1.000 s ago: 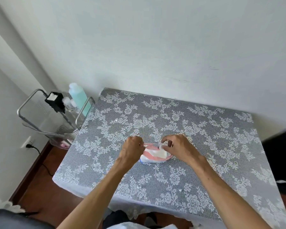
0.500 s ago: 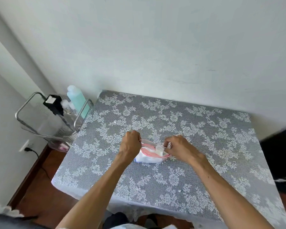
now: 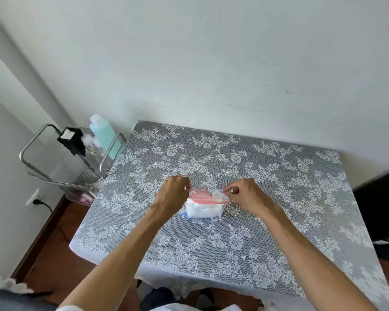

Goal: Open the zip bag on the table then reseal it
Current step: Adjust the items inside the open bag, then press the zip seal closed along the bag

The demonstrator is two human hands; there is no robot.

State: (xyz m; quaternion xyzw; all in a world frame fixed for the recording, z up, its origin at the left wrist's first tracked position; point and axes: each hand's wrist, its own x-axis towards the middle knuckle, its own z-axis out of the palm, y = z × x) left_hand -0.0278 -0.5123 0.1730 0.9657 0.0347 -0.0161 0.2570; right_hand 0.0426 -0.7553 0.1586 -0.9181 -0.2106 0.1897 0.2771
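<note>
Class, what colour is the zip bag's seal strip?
Pink-red, on the zip bag's seal strip, seen from the head view.

Table (image 3: 279, 221) – grey lace cloth (image 3: 222, 254), zip bag (image 3: 203, 205) on it

The zip bag (image 3: 203, 206) stands mid-table — clear, white-stuffed, pink strip on top — pinched at both ends.

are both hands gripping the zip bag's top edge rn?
Yes: the left hand pinches the left end and the right hand the right end of the pink-striped clear plastic zip bag.
</note>
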